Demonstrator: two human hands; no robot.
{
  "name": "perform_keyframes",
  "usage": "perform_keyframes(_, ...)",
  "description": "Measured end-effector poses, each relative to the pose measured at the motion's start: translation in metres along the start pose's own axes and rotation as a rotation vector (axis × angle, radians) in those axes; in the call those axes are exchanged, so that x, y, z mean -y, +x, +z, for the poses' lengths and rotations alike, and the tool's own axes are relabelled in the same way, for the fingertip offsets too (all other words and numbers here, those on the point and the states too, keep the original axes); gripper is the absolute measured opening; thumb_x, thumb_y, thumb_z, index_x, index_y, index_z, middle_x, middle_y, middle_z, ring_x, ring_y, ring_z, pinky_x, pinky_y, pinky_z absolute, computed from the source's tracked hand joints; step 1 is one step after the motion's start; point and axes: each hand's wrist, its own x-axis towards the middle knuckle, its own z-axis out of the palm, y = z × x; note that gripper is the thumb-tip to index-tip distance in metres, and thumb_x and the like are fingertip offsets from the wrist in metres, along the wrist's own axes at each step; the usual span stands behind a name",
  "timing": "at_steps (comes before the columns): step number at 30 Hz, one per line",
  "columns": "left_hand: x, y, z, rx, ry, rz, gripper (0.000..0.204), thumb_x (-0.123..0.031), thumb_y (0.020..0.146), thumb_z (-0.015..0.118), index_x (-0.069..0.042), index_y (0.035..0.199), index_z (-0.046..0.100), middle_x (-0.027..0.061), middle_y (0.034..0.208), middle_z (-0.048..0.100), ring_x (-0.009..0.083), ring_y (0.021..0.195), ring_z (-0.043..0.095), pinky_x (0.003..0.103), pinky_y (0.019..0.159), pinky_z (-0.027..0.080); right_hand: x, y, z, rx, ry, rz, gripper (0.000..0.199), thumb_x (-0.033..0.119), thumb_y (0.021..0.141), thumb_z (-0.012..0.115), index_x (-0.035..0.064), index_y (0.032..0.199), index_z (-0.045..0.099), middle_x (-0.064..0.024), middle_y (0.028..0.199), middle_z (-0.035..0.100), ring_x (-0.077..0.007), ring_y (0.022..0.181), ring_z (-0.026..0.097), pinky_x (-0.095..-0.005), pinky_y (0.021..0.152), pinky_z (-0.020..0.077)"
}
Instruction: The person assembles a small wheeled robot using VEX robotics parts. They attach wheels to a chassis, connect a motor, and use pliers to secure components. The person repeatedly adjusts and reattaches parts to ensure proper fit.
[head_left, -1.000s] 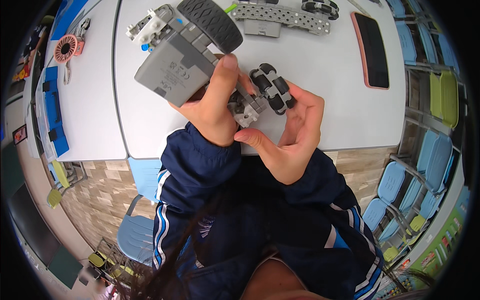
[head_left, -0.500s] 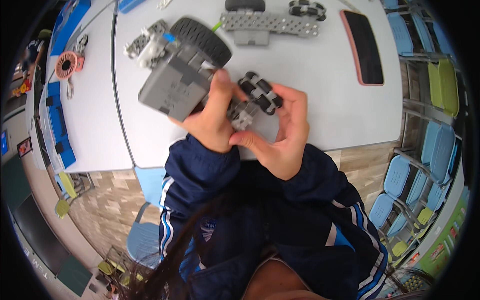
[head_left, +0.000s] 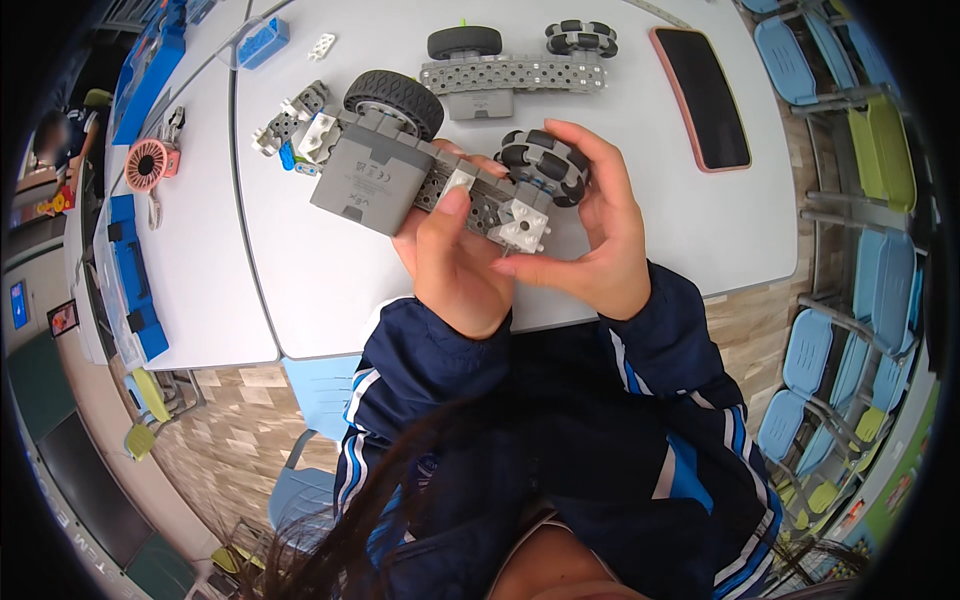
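Note:
Between my hands, above the near part of the table, is a grey robot wheel assembly. It carries a boxy grey motor, a black ribbed tire and, at its right end, a black-and-grey omni wheel. My left hand grips the perforated beam at its middle, thumb on a white piece. Around the right end curls my right hand, fingers behind the omni wheel and thumb by a white corner connector. A similar wheel assembly lies farther back on the table.
A phone in a pink case lies at the right. At the left are a small pink fan and a blue-edged bin. A blue part in a clear tray sits at the back, with blue chairs at the right.
The held assembly has turned to a flatter angle, and its right end shows more clearly. My hands have shifted slightly right and remain on it.

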Motion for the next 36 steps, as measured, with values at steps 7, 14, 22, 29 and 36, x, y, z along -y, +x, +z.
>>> perform_keyframes(7, 0.005, -0.010, -0.006, 0.168, -0.005, 0.057, 0.048, -0.014, 0.086, 0.055, -0.001, 0.130, 0.040, 0.0103, 0.116, 0.049, 0.0266, 0.103, 0.053, 0.042, 0.086, 0.048, 0.007, -0.007, -0.008, 0.048, -0.108, 0.095, 0.090, 0.021, 0.059, 0.090, 0.0027, 0.134, 0.043, -0.0106, 0.114, 0.063, -0.0203, 0.104, 0.063, -0.0331, 0.091, 0.0501)
perform_keyframes(14, -0.001, -0.019, -0.008, 0.266, 0.087, 0.139, 0.061, -0.017, 0.083, 0.057, 0.000, 0.136, 0.032, 0.0139, 0.116, 0.046, 0.0287, 0.098, 0.055, 0.041, 0.083, 0.048, 0.017, -0.012, -0.011, 0.008, -0.267, -0.047, 0.086, 0.023, 0.055, 0.092, 0.0010, 0.126, 0.050, -0.0109, 0.104, 0.066, -0.0205, 0.089, 0.068, -0.0305, 0.078, 0.0545)
perform_keyframes(22, 0.004, -0.020, -0.008, 0.205, 0.110, 0.138, 0.061, -0.017, 0.081, 0.056, 0.001, 0.135, 0.032, 0.0154, 0.116, 0.045, 0.0279, 0.097, 0.054, 0.040, 0.079, 0.050, 0.018, -0.012, -0.011, -0.004, -0.269, -0.094, 0.080, 0.019, 0.054, 0.091, -0.0014, 0.122, 0.054, -0.0121, 0.101, 0.067, -0.0209, 0.085, 0.068, -0.0291, 0.074, 0.0548)
perform_keyframes(29, 0.010, -0.016, -0.013, 0.235, 0.086, 0.177, 0.062, -0.017, 0.082, 0.056, 0.000, 0.136, 0.032, 0.0151, 0.117, 0.044, 0.0263, 0.100, 0.050, 0.042, 0.082, 0.051, 0.013, -0.010, -0.008, -0.030, -0.261, -0.164, 0.076, 0.015, 0.054, 0.089, -0.0019, 0.121, 0.056, -0.0134, 0.101, 0.066, -0.0235, 0.083, 0.069, -0.0305, 0.072, 0.0548)
perform_keyframes(36, 0.011, -0.015, -0.013, 0.199, 0.144, 0.175, 0.063, -0.017, 0.081, 0.056, -0.001, 0.138, 0.031, 0.0146, 0.118, 0.043, 0.0257, 0.102, 0.048, 0.042, 0.087, 0.048, 0.013, -0.008, -0.008, -0.048, -0.282, -0.176, 0.076, 0.013, 0.054, 0.089, -0.0014, 0.121, 0.057, -0.0130, 0.097, 0.066, -0.0231, 0.080, 0.068, -0.0304, 0.069, 0.0544)
